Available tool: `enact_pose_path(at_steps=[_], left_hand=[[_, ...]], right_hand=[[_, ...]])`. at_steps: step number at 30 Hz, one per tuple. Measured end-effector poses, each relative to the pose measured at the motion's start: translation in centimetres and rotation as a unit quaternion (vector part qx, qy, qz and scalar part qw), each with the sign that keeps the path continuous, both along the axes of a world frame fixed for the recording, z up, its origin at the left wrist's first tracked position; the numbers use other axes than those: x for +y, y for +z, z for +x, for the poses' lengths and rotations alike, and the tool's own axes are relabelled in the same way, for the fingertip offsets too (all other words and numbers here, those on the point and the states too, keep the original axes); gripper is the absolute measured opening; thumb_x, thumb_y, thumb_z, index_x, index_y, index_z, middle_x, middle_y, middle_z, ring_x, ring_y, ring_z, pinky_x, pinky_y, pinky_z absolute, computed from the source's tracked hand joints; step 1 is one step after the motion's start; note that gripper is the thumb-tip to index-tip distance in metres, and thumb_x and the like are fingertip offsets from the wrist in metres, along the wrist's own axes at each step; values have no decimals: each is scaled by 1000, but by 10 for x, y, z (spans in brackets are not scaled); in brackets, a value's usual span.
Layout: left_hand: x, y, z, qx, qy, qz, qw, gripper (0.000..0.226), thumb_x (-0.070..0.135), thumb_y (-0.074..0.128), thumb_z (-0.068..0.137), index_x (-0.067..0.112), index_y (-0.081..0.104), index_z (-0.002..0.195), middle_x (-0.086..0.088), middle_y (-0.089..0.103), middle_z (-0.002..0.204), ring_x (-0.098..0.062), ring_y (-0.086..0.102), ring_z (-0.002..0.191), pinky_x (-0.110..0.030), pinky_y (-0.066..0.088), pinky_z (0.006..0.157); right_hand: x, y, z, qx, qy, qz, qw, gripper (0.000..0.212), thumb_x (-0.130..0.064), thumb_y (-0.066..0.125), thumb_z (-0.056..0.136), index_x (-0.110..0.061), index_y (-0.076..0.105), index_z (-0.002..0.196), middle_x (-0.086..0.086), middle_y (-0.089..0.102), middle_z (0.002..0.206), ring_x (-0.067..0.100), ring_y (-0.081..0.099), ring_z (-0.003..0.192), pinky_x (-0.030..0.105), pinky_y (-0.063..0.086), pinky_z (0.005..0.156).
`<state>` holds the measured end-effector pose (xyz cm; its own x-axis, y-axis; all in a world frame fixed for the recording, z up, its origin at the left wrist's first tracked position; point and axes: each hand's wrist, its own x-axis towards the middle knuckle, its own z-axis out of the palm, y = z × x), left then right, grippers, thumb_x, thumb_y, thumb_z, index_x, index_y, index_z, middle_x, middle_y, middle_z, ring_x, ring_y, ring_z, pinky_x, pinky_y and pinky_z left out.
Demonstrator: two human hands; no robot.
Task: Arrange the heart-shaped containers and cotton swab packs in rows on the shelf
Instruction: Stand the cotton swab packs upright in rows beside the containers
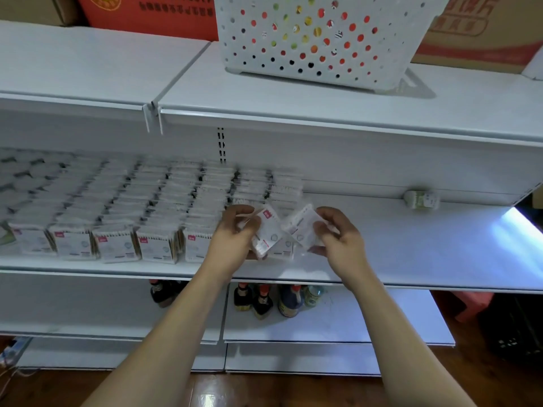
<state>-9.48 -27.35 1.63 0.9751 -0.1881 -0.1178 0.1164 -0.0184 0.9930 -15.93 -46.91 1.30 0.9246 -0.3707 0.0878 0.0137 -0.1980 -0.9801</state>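
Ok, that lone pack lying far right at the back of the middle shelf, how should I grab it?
The lone pack lies on its side against the back wall. Probably reach in from the front with the right hand, fingers pinching its top and bottom faces, since the shelf before it is bare.

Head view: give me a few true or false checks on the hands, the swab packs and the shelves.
1. Each hand holds a cotton swab pack. True: left hand grips one pack, right hand another.
2. The rows of packs fill the shelf's right side. False: they sit on the left; the middle shelf is mostly bare on the right.
3. A white basket stands on the top shelf. True.
4. The bottles are on the middle shelf. False: they stand on the shelf below.
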Motion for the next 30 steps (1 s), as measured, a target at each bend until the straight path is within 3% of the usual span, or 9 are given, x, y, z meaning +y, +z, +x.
enact_pose_path(at_steps=[5, 10, 14, 16, 19, 22, 25, 28, 30], left_hand=[[-3, 2, -4, 47, -50, -44, 997, 32, 9, 60, 95, 23, 59, 124, -1, 67, 116, -25, 68, 100, -50, 62, 74], [-8, 1, -11, 11, -83, -14, 996, 25, 25, 73, 90, 25, 66, 113, 1, 73, 108, -19, 73, 94, -44, 63, 71], [-6, 2, -10, -4, -29, -25, 999, 36, 31, 79, 83, 24, 62, 114, 1, 69, 112, -20, 70, 99, -48, 63, 72], [-2, 2, -9, -9, -3, -17, 1000, 35, 36, 73, 89, 20, 61, 117, -4, 68, 113, -22, 70, 97, -50, 62, 71], [9, 2, -6, 7, 67, -55, 996, 26, 33, 60, 98, 15, 59, 118, -9, 71, 105, -24, 72, 87, -47, 62, 68], [21, 1, -5, -11, 111, -37, 993, 23, 34, 59, 100, 17, 61, 116, -3, 71, 101, -18, 68, 83, -30, 55, 63], [29, 3, -8, -34, 134, -15, 990, 23, 29, 59, 100, 15, 62, 118, 5, 69, 104, -9, 66, 97, -26, 52, 83], [34, 2, -10, -35, 135, -21, 990, 18, 20, 59, 100, 14, 59, 117, 11, 66, 97, 15, 62, 75, -5, 47, 63], [39, 0, -11, -36, 139, -5, 990, 20, 18, 60, 99, 15, 58, 118, 12, 65, 98, 17, 61, 74, -4, 47, 63]], right_hand=[[-3, 7, 3, -34, 53, -172, 983, 44, -10, 71, 89, -50, 65, 105, -3, 59, 115, 4, 61, 93, 17, 50, 83], [18, 7, 14, -27, -56, -11, 998, 49, -17, 84, 78, -32, 55, 114, -5, 65, 104, 16, 67, 89, 31, 58, 72], [22, 4, 7, 27, -24, 26, 999, 7, -24, 73, 90, -22, 68, 95, -2, 70, 86, 20, 69, 80, 36, 62, 68], [15, 3, 6, -7, -36, 8, 999, 6, -18, 68, 94, -21, 72, 97, -3, 72, 86, 16, 70, 80, 37, 62, 70], [-2, -5, 9, -1, -98, -115, 989, 25, -13, 61, 94, -19, 70, 117, 1, 66, 108, 21, 65, 97, 28, 51, 83], [2, -21, 7, 13, -46, -272, 961, 37, -2, 58, 92, -15, 68, 125, 6, 62, 118, 19, 60, 99, 14, 38, 83], [22, -35, 6, -23, 29, -345, 938, 38, -3, 58, 90, -14, 70, 124, 5, 59, 115, 21, 61, 91, 22, 46, 86], [31, -53, 11, -55, 47, -377, 923, 37, -8, 58, 88, -19, 71, 121, 6, 54, 114, 27, 60, 93, 32, 53, 82], [32, -60, 13, -59, 26, -395, 916, 35, -12, 62, 88, -24, 71, 120, 7, 50, 116, 29, 56, 99, 34, 54, 77]])
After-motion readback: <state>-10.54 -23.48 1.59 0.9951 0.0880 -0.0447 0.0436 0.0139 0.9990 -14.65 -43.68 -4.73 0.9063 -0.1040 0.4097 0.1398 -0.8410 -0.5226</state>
